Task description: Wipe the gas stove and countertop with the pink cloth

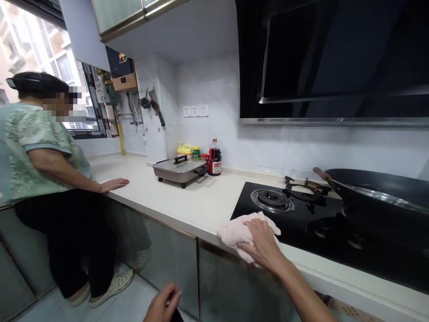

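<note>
My right hand [263,241] presses a fluffy pale pink cloth [234,228] against the front left corner of the black gas hob [298,237] and the counter edge, its fingers curled over the fabric. Part of the cloth hangs over the front edge. Low in the view, my left hand [163,304] hovers in front of the cabinets with its fingers loosely curled in and nothing visible in them. Just beyond the cloth lies the uncovered left burner [273,200]. A black pan support [306,192] sits off that burner, towards the back of the hob.
A large black wok [378,188] occupies the hob's right side, below the range hood [335,58]. On the counter [174,203] stand a lidded electric pan [181,170] and a dark sauce bottle [215,158]. Another person [50,147] stands at left, one hand on the counter.
</note>
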